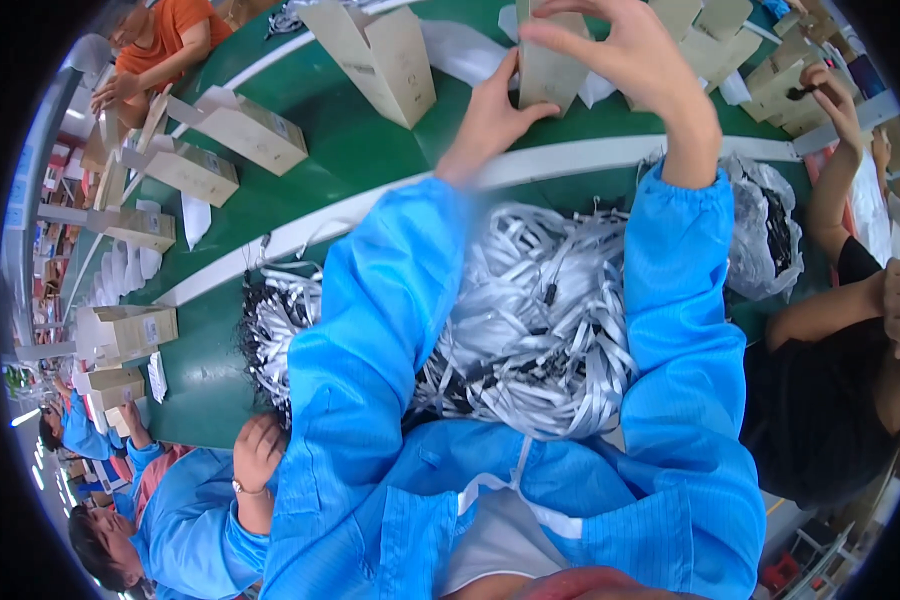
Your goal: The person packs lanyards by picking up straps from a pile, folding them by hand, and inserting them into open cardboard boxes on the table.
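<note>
A pale cardboard box [552, 72] stands upright on the green conveyor belt [360, 150], in front of me. My left hand [492, 118] grips its left side near the base, with the thumb across the front. Over the upper part of the same box arches my right hand [635, 50], thumb and fingers curved and apart; whether they touch the top flaps is hard to make out. Between my forearms lies a big heap of flat white cables [545, 320] with black ends, partly under clear plastic. A smaller cable bundle [275, 335] is beside my left sleeve.
Open-flapped boxes [385, 70] line the belt on the left, with more boxes [705, 45] on the right. A white rail [300, 232] borders the belt. A clear bag of black items [765, 230] sits by my right sleeve. Co-workers [185, 510] are close on both sides.
</note>
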`<state>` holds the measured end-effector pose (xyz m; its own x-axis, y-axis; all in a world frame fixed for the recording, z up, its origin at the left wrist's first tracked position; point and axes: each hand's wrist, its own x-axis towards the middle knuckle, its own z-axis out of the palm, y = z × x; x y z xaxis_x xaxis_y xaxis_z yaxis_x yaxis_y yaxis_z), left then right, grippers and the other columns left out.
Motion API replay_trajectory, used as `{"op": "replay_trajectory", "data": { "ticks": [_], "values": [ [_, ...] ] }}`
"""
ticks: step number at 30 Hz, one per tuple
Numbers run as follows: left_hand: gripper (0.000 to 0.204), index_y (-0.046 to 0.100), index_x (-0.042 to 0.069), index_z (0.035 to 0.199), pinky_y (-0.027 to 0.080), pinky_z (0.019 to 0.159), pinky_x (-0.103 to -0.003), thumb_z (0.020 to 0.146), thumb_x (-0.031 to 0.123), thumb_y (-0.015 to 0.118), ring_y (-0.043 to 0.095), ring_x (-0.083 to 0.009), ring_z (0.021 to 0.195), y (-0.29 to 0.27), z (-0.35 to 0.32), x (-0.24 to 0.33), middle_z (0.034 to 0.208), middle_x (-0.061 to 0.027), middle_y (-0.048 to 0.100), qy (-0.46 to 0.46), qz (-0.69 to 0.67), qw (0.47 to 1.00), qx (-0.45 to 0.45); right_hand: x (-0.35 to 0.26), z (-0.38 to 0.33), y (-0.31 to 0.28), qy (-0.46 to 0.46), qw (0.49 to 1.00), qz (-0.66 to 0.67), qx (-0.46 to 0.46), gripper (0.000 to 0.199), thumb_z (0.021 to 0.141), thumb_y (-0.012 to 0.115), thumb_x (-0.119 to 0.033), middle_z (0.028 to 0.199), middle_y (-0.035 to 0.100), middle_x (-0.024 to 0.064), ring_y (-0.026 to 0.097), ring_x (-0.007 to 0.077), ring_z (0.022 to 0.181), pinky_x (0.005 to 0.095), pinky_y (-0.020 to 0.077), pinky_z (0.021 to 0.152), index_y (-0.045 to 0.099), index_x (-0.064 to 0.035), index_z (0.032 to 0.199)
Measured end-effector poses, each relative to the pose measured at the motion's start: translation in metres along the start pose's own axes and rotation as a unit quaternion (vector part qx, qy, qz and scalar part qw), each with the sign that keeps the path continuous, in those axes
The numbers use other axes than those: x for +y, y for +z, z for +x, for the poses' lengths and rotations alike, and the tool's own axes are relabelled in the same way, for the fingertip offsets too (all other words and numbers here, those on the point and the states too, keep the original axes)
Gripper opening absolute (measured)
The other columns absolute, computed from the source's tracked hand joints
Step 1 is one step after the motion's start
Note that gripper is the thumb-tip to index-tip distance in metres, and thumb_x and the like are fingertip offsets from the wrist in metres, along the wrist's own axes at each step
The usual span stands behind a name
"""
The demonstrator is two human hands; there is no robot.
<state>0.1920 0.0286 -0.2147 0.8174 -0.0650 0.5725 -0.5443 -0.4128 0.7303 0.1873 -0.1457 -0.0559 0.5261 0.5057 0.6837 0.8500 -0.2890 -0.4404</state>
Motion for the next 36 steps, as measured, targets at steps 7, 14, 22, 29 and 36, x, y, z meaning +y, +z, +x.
{"op": "replay_trajectory", "data": {
  "ticks": [7, 14, 22, 29, 36],
  "values": [
    [0.068, 0.063, 0.006, 0.126, 0.054, 0.090, -0.047, 0.076, 0.048, 0.085, 0.067, -0.0381, 0.104, -0.060, 0.013, 0.041, 0.113, -0.0165, 0.071, -0.048, 0.219, 0.928, -0.297, 0.015, -0.005, -0.026, 0.110, 0.980, -0.163, -0.038, 0.026, 0.085, 0.072, -0.007, 0.091, 0.072, 0.0233, 0.071, 0.0375, 0.086, 0.0433, 0.0540, 0.075, 0.069, 0.0047, 0.108],
    [0.061, 0.072, 0.010, 0.109, 0.054, 0.083, -0.042, 0.075, 0.060, 0.082, 0.068, -0.0332, 0.102, -0.088, -0.032, 0.106, 0.111, -0.0127, 0.071, -0.211, 0.246, 0.799, -0.507, -0.053, 0.005, -0.021, 0.332, 0.935, -0.126, 0.021, 0.025, 0.083, 0.073, -0.005, 0.093, 0.072, 0.0231, 0.070, 0.0393, 0.087, 0.0413, 0.0559, 0.077, 0.070, 0.0044, 0.106],
    [0.040, 0.073, 0.009, 0.099, 0.054, 0.079, -0.039, 0.076, 0.040, 0.084, 0.070, -0.0282, 0.093, -0.098, -0.041, 0.124, 0.101, -0.0111, 0.073, -0.159, 0.224, 0.858, -0.433, -0.033, 0.003, -0.043, -0.048, 0.980, -0.160, 0.110, 0.026, 0.092, 0.071, -0.011, 0.098, 0.071, 0.0162, 0.071, 0.0221, 0.090, 0.0342, 0.0556, 0.081, 0.067, 0.0020, 0.114],
    [0.015, 0.074, 0.002, 0.087, 0.054, 0.074, -0.036, 0.080, 0.014, 0.078, 0.070, -0.0253, 0.085, -0.121, -0.010, 0.133, 0.084, -0.0100, 0.072, -0.028, 0.116, 0.904, -0.411, -0.065, 0.004, -0.019, -0.053, 0.994, 0.050, -0.077, 0.020, 0.104, 0.062, -0.017, 0.080, 0.063, 0.0013, 0.057, 0.0111, 0.069, 0.0265, 0.0487, 0.065, 0.065, 0.0004, 0.113],
    [0.015, 0.077, 0.002, 0.091, 0.052, 0.068, -0.029, 0.080, 0.012, 0.078, 0.068, -0.0112, 0.078, -0.167, 0.014, 0.209, 0.077, -0.0083, 0.072, -0.003, 0.083, 0.935, -0.344, -0.079, -0.006, 0.024, -0.024, 0.930, 0.289, -0.226, 0.049, 0.105, 0.059, -0.045, 0.101, 0.071, 0.0095, 0.064, 0.0161, 0.078, 0.0278, 0.0494, 0.070, 0.060, -0.0016, 0.129]
  ]
}}
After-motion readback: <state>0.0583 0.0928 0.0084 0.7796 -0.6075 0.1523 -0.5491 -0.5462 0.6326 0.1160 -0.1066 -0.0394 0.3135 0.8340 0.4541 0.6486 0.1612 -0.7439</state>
